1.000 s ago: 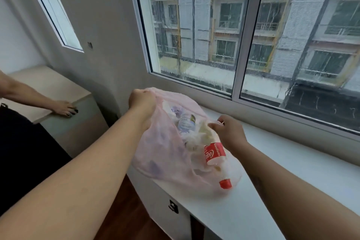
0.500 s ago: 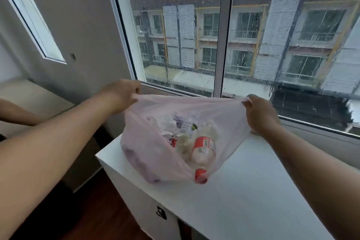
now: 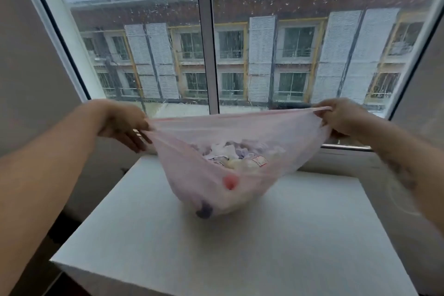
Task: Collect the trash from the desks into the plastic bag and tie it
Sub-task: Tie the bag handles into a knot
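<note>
Pink translucent plastic bag (image 3: pixel 192 175): one, bottom resting on white desk top (image 3: pixel 240 247) by window (image 3: pixel 240 55), mouth stretched wide. Two hands: left hand (image 3: pixel 122 122), right hand (image 3: pixel 341 118), each pinching one rim corner. Inside: one red cap (image 3: pixel 230 181), crumpled paper, rest blurred, uncountable.

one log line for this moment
left hand: grips bag rim | right hand: grips bag rim | plastic bag: stretched open on white desk, trash inside, untied
</note>
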Tool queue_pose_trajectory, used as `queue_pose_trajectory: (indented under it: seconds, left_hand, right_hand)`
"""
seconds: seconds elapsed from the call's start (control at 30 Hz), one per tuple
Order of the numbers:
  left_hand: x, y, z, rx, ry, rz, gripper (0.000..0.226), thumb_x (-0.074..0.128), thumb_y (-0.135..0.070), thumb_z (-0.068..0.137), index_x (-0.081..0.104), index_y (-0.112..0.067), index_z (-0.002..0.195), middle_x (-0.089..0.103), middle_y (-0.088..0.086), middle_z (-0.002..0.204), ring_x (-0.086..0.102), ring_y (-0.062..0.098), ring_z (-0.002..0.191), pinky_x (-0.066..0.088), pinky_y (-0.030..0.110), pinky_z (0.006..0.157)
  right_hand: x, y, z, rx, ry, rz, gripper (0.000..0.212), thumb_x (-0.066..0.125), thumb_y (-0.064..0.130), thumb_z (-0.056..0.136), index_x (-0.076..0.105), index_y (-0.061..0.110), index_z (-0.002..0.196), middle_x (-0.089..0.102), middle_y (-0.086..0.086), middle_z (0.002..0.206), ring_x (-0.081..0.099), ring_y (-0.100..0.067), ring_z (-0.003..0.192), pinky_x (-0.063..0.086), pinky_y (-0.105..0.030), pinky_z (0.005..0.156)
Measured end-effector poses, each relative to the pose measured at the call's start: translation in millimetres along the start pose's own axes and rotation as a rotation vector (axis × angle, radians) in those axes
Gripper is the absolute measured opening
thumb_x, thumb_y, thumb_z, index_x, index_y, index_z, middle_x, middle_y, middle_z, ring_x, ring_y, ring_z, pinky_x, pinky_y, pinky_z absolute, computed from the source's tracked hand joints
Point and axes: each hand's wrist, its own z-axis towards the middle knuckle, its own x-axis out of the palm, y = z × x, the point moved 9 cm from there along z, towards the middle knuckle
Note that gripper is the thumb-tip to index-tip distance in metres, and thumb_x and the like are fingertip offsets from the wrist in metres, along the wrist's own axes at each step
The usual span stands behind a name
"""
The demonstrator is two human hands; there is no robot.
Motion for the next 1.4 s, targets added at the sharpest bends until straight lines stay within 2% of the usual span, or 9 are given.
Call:
queue_pose_trajectory:
  seconds: [0.27, 0.4, 0.57, 0.7, 0.87, 1.0, 1.1, 1.23, 1.4]
  left_hand:
    - [17.4, -43.7, 68.8, 0.262, 0.179, -0.532, 0.022, 0.049, -0.009, 0.100, 0.057, 0.008, 0.111, 0.064, 0.019, 0.090, 0.069, 0.020, 0.066, 0.061, 0.031, 0.061]
    - [-17.8, -35.6, 106.5, 0.351, -0.011, -0.741, 0.020, 0.044, -0.009, 0.102, 0.061, 0.001, 0.107, 0.058, 0.010, 0.076, 0.058, 0.014, 0.050, 0.056, 0.024, 0.047]
    - [-22.5, -32.6, 133.3, 0.240, -0.118, -0.941, 0.032, 0.041, -0.020, 0.103, 0.063, -0.019, 0.080, 0.048, 0.001, 0.048, 0.042, 0.011, 0.032, 0.038, 0.015, 0.033]
    - [-24.9, -44.4, 127.5, 0.366, -0.066, -0.752, 0.035, 0.054, -0.045, 0.096, 0.067, -0.015, 0.082, 0.043, 0.007, 0.051, 0.037, 0.014, 0.033, 0.027, 0.016, 0.035]
    - [4.2, -33.8, 97.0, 0.405, 0.498, -0.386, 0.069, 0.084, -0.049, 0.063, 0.061, -0.001, 0.107, 0.054, 0.010, 0.066, 0.050, 0.013, 0.054, 0.048, 0.023, 0.048]
    - [20.6, -28.3, 75.7, 0.374, 0.734, -0.245, 0.079, 0.091, -0.009, 0.063, 0.053, -0.006, 0.133, 0.060, 0.021, 0.131, 0.061, 0.031, 0.113, 0.056, 0.037, 0.089]
    - [33.8, -49.8, 44.4, 0.459, 0.795, -0.255, 0.070, 0.073, 0.013, 0.075, 0.052, -0.015, 0.135, 0.058, 0.009, 0.138, 0.055, 0.025, 0.126, 0.052, 0.033, 0.096]
    - [49.6, -59.8, 31.5, 0.553, 0.607, 0.088, 0.074, 0.087, -0.001, 0.066, 0.053, -0.028, 0.127, 0.068, 0.003, 0.117, 0.067, 0.017, 0.102, 0.054, 0.027, 0.084]
    - [31.3, -96.5, 60.9, 0.738, 0.142, 0.109, 0.014, 0.068, -0.027, 0.090, 0.069, -0.013, 0.088, 0.063, -0.001, 0.070, 0.052, 0.010, 0.064, 0.040, 0.027, 0.061]
  right_hand:
    - [1.3, 15.0, -23.3, 0.185, 0.082, 0.389, 0.018, 0.047, 0.016, 0.101, 0.062, 0.016, 0.110, 0.071, -0.013, 0.096, 0.066, -0.020, 0.067, 0.055, -0.037, 0.070]
    - [7.2, 21.7, -10.2, 0.181, -0.075, 0.612, 0.019, 0.049, 0.015, 0.100, 0.064, 0.006, 0.108, 0.073, -0.007, 0.106, 0.066, -0.019, 0.069, 0.050, -0.030, 0.061]
    - [47.6, 44.7, -2.2, 0.091, 0.114, 0.666, 0.027, 0.065, 0.016, 0.088, 0.064, 0.007, 0.114, 0.071, -0.002, 0.114, 0.070, -0.019, 0.097, 0.058, -0.030, 0.078]
    - [53.7, 45.8, -1.5, 0.054, 0.005, 0.441, 0.017, 0.067, 0.012, 0.088, 0.065, 0.004, 0.103, 0.075, -0.005, 0.096, 0.071, -0.015, 0.081, 0.057, -0.026, 0.066]
    - [25.3, 10.4, 2.0, 0.093, -0.427, 0.579, 0.020, 0.057, 0.031, 0.096, 0.061, 0.015, 0.086, 0.059, -0.009, 0.074, 0.057, -0.020, 0.062, 0.049, -0.035, 0.060]
    - [21.8, -11.5, 12.7, 0.152, -0.546, 0.697, 0.023, 0.047, 0.038, 0.098, 0.057, 0.021, 0.085, 0.055, -0.009, 0.087, 0.052, -0.023, 0.075, 0.048, -0.039, 0.066]
    - [12.6, -24.7, 22.1, 0.233, -0.632, 0.763, 0.020, 0.042, 0.040, 0.098, 0.057, 0.027, 0.098, 0.059, -0.003, 0.090, 0.055, -0.023, 0.083, 0.054, -0.045, 0.077]
    - [9.5, -39.1, 30.1, 0.374, -0.635, 0.860, 0.035, 0.037, 0.038, 0.100, 0.054, 0.024, 0.127, 0.060, -0.005, 0.113, 0.059, -0.027, 0.098, 0.051, -0.047, 0.094]
    - [9.2, -33.6, 38.5, 0.401, -0.515, 0.953, 0.053, 0.052, 0.056, 0.090, 0.055, 0.019, 0.129, 0.064, -0.007, 0.113, 0.063, -0.030, 0.100, 0.053, -0.050, 0.090]
